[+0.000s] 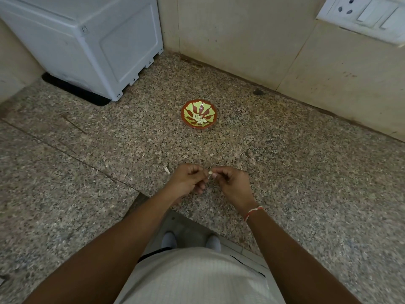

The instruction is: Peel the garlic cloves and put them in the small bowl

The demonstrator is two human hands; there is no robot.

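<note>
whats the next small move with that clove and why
Probably keep pulling skin off the clove: both hands, left and right, pinch it, and it is well short of the bowl holding peeled cloves.

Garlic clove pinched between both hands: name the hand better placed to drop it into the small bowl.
Probably the right hand. Its grip pinches the garlic clove, and the small bowl lies straight ahead. The left hand holds only the clove's edge.

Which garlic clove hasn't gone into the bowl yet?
The garlic clove pinched between the left hand and right hand; the other cloves lie heaped in the small bowl.
</note>
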